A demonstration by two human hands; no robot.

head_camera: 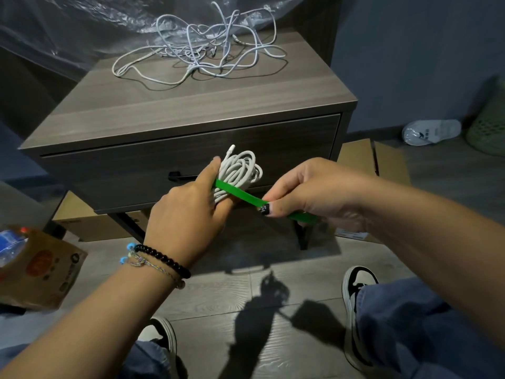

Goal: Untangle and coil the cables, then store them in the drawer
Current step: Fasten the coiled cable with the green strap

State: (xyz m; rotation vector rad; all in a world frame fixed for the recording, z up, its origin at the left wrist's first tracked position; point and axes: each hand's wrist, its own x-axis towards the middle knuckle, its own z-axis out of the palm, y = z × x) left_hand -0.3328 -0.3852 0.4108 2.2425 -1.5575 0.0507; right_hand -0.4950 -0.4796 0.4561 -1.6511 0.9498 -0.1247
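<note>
Dim grey walls and a wood-grain floor surround a grey-brown wooden bedside cabinet whose single drawer is seen closed; on its far top a tangle of thin white cables is left unsorted. Near the drawer front, a coiled bundle of white cable is gripped in the left hand, fingers curled round its lower loops. A flat green fastening strap is laid across the coil and is pinched, stretched taut toward the right, by the right hand. The strap is best kept tight and wrapped squarely round the coil's middle, with the loops pressed together so that none can slip out before the end is fastened.
</note>
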